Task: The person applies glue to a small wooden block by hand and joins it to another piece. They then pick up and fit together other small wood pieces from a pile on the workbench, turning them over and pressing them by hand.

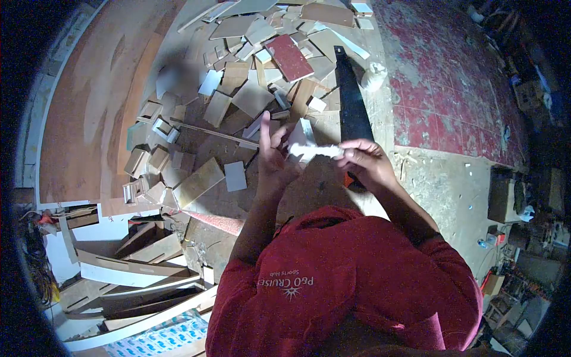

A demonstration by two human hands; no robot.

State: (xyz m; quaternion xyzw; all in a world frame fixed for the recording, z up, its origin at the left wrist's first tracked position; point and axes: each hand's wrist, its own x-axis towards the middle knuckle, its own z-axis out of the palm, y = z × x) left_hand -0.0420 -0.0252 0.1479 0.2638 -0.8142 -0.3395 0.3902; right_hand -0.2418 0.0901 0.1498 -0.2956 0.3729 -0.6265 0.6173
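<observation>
A white, glue-like strip or coated stick (315,150) is pinched at its right end by the fingers of my right hand (366,160). Its left end reaches to my left hand (275,156), which is raised with the index finger stretched up and the others partly bent. Behind the strip, a small white-faced piece (302,132) shows close to my left hand; whether that hand holds it is unclear. A handsaw (352,98) with a dark blade lies just beyond my right hand, its orange handle partly hidden under my forearm.
Many wood offcuts (253,98) are scattered ahead, with a red board (289,58) among them. A white container (373,77) stands right of the saw. Long plywood (89,107) lies at left, curved wooden pieces (128,273) at lower left, and red worn flooring (446,89) at right.
</observation>
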